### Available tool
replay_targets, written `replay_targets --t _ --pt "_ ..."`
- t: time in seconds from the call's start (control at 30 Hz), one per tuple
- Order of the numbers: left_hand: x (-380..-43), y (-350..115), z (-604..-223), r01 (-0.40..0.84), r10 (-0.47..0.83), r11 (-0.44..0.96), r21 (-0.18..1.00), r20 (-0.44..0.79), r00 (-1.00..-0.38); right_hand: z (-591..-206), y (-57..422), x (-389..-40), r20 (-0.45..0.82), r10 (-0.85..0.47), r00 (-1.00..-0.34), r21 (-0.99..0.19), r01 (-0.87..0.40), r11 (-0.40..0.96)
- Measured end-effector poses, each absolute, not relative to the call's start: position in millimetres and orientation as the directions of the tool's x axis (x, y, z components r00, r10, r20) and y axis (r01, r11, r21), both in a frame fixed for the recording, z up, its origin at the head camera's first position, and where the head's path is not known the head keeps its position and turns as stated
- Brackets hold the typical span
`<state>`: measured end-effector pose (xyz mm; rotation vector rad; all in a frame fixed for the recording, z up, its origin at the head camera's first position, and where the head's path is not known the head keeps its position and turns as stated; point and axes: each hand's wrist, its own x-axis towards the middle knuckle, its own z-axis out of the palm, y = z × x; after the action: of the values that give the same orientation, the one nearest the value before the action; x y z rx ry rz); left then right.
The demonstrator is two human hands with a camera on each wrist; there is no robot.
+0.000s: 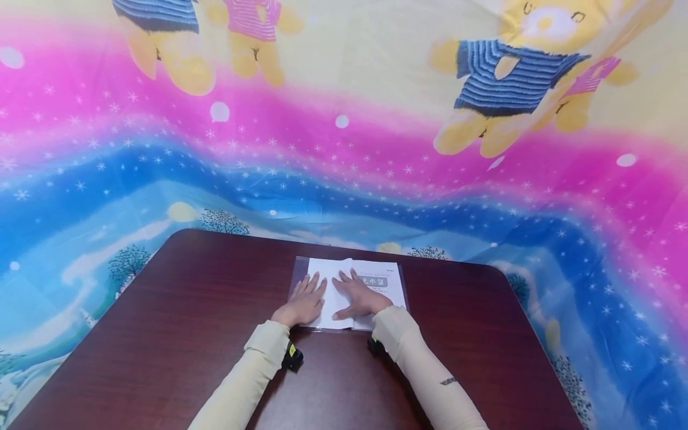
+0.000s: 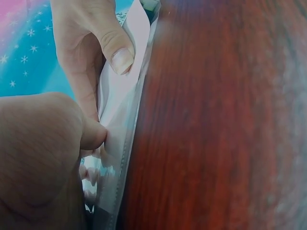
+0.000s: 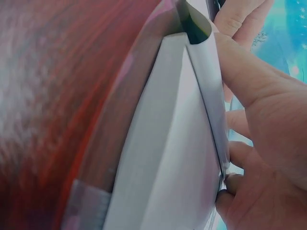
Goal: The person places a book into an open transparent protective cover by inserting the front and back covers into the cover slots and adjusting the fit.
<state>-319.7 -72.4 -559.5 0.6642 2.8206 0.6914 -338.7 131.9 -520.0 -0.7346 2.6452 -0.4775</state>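
Observation:
An open book (image 1: 330, 313) in a clear plastic cover (image 1: 300, 272) lies near the table's far side. Its left page looks blank, while a grey title box with characters (image 1: 378, 281) marks the right page. My left hand (image 1: 307, 300) rests with fingers spread on the left page. Close to the centre fold, my right hand (image 1: 357, 297) lies across the book, fingers extended. The left wrist view shows my right thumb (image 2: 121, 57) on the paper. Seen from the right wrist, the page block (image 3: 163, 120) sits inside the cover, and one leaf curls up at its edge.
The dark reddish-brown table (image 1: 215, 280) has rounded far corners. Behind it hangs a colourful cloth (image 1: 333, 155) printed with bears and snowflakes. Black straps with cameras (image 1: 292, 356) sit at the wrists, just beyond the pale sleeves (image 1: 430, 370).

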Motion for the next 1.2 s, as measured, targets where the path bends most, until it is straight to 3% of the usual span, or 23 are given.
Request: replay_targets --t 0.6,1.2 --pt "-316.6 -70.4 -559.4 0.392 0.464 0.772 0.501 -0.021 -0.886 -522.6 122.4 -336.7 -0.227 -0.562 -0.796 -0.417 -0.442 0.794" --pt "-325.6 -78.5 -555.9 0.387 0.460 0.818 0.425 -0.080 -0.884 -523.0 123.3 -341.8 -0.211 -0.582 -0.785 -0.421 -0.465 0.779"
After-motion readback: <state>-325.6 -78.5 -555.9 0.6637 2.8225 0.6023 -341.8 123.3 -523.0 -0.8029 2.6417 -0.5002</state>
